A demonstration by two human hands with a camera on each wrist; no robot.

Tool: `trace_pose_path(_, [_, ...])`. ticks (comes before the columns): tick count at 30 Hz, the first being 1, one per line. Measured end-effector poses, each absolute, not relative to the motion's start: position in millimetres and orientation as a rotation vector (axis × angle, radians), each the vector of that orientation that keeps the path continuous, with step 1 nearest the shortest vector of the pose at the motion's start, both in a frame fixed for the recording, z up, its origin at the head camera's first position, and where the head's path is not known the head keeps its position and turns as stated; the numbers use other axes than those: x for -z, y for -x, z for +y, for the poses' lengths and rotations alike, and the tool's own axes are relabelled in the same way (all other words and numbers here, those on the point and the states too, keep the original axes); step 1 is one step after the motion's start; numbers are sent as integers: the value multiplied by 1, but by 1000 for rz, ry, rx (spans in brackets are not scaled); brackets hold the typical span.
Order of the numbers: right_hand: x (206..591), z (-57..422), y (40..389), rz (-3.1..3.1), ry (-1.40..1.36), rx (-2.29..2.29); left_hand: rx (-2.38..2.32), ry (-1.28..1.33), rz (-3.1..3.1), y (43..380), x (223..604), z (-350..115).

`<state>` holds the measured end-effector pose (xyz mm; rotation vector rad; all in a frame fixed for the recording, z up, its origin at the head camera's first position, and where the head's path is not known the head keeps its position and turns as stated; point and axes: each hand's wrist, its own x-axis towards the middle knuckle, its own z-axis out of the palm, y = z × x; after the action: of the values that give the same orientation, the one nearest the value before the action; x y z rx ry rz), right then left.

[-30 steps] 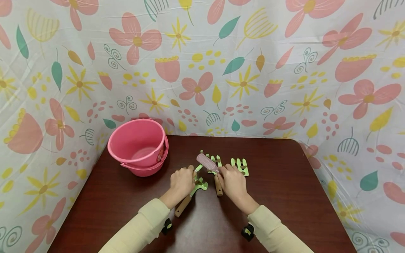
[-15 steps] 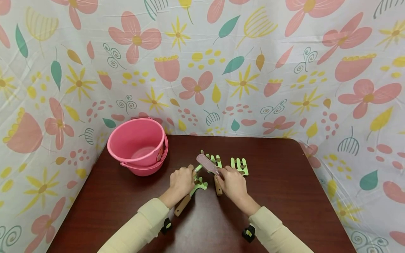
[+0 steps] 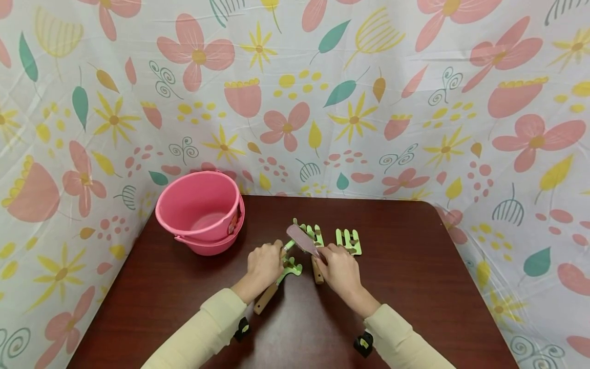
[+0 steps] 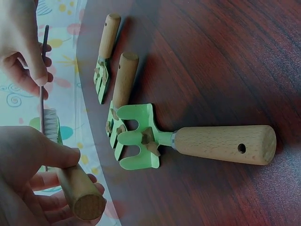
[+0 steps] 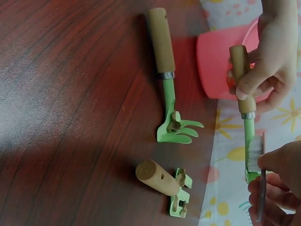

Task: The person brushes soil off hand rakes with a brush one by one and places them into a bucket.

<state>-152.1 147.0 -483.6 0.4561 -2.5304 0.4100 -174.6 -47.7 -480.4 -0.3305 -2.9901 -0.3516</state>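
My left hand (image 3: 265, 264) grips the wooden handle (image 5: 241, 70) of a green garden hand tool (image 5: 249, 134); its head is mostly hidden behind the brush. Between the thumb and fingers of my right hand (image 3: 340, 266) is a brush (image 3: 301, 239) with a pinkish back. Its white bristles (image 5: 254, 153) touch the green metal of the tool. Below my hands on the table lie a green hand fork (image 4: 138, 136) with a wooden handle, a second fork (image 3: 318, 237) and a third fork (image 3: 349, 242). Brown clumps sit on their prongs.
Pink buckets (image 3: 198, 205), seemingly nested, stand at the back left of the dark wooden table (image 3: 405, 287). A flower-patterned cloth (image 3: 415, 102) hangs along the table's back and sides.
The brush has tilted slightly, so its back looks narrower and smoother. Both hands stay nearly in the same place; the tools on the table have not moved.
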Motion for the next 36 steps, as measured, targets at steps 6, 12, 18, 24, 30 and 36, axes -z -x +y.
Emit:
trace_pose_path(6, [485,146,148,-2527,-497,-341,347,301,-2999,175,479,-46])
trace_pose_path(12, [486,146,150,-2478,-486,-371,364,317,-3000,175,478,-47])
trace_pose_path(18, [485,147,156,-2390,-478,-395,370,330,-2985,174,478,-48])
trace_pose_path(24, [480,144,160,-2435,-476,-346,383,355,-2968,172,477,-47])
trace_pose_path(30, [475,141,162,-2502,-454,-272,377,371,-2933,170,475,-45])
trace_pose_path(36, [473,139,159,-2541,-462,-235,353,367,-2919,169,476,-46])
